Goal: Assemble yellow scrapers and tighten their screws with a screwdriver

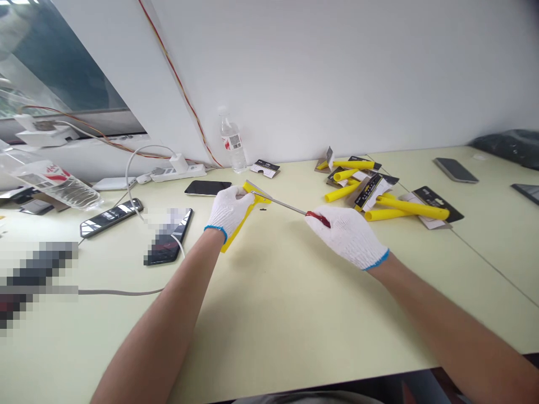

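My left hand (229, 210), in a white knit glove with a blue cuff, is closed around a yellow scraper (236, 232). The scraper's wide head, with a thin metal edge, points away from me, and its handle runs back under my wrist. In my gloved right hand (348, 234) is a screwdriver (289, 206), gripped by its red handle. The long metal shaft reaches left, and its tip meets the scraper's head beside my left fingers. My palm and fingers hide part of both tools. Just beyond lies a small dark piece (263, 209) on the table.
Several yellow tubular handles (412, 206) lie among black-and-white packaging cards (373, 192) at right. A water bottle (234, 147) stands by the wall. Phones (112, 217) and a white cable (127, 174) from a power strip (179, 171) occupy the left side of the table (295, 314).
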The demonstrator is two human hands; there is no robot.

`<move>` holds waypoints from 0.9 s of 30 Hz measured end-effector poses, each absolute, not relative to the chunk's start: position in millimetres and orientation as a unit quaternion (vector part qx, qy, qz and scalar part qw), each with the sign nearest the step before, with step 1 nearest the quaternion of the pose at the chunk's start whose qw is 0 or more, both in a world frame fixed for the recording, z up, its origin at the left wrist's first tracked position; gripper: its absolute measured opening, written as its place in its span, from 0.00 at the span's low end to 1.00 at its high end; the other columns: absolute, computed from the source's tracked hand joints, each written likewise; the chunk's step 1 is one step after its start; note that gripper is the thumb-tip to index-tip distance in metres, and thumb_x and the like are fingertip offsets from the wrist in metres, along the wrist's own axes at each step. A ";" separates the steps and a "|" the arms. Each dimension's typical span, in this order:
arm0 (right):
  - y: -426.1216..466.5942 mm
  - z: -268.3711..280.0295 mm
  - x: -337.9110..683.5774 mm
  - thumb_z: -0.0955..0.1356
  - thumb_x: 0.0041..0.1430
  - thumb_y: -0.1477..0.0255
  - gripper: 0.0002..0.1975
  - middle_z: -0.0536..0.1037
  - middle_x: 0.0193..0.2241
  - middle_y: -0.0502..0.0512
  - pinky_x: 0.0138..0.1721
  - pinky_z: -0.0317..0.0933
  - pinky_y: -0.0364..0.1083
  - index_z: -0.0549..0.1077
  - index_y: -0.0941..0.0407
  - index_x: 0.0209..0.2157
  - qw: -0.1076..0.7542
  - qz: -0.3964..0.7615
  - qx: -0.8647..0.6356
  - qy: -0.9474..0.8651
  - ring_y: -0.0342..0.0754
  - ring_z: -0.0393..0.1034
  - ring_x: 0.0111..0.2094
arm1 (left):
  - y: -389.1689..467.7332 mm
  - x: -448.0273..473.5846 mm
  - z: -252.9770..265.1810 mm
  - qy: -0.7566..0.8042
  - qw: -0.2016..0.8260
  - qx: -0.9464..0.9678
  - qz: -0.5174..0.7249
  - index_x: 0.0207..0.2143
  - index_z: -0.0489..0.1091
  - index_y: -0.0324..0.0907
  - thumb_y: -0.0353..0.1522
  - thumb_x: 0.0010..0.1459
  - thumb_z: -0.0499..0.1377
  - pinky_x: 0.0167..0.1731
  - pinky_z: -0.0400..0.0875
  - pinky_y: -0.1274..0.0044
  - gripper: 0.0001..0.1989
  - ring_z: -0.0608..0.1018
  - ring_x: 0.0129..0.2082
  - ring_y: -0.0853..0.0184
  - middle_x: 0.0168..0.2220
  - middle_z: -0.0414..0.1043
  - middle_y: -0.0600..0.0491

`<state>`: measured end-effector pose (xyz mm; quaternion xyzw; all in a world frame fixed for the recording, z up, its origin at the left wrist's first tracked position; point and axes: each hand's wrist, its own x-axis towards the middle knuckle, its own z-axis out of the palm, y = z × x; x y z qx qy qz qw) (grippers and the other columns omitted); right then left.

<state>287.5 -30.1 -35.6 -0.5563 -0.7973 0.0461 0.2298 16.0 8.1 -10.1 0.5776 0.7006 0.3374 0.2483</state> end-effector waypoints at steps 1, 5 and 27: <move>-30.0 -36.0 287.3 0.64 0.72 0.59 0.20 0.69 0.22 0.50 0.28 0.44 0.45 0.72 0.56 0.29 0.231 0.046 -0.556 -0.797 0.43 0.57 0.23 | 8.2 16.0 -10.6 0.699 0.247 0.580 0.338 0.34 0.75 0.40 0.39 0.59 0.62 0.33 0.65 0.76 0.11 0.74 0.33 0.67 0.33 0.76 0.54; -30.6 -37.5 287.0 0.64 0.72 0.59 0.20 0.68 0.22 0.49 0.28 0.43 0.45 0.71 0.56 0.29 0.234 0.037 -0.554 -0.799 0.43 0.56 0.23 | 9.5 16.1 -13.1 0.697 0.238 0.586 0.337 0.34 0.76 0.39 0.38 0.58 0.61 0.35 0.66 0.75 0.11 0.76 0.33 0.66 0.32 0.77 0.53; -39.6 -44.1 279.6 0.60 0.76 0.57 0.21 0.79 0.33 0.59 0.31 0.48 0.47 0.73 0.56 0.35 0.198 0.069 -0.580 -0.787 0.50 0.69 0.31 | 12.2 26.0 -25.4 0.701 0.019 0.673 0.236 0.45 0.75 0.40 0.32 0.65 0.55 0.43 0.70 0.67 0.11 0.80 0.47 0.52 0.48 0.78 0.41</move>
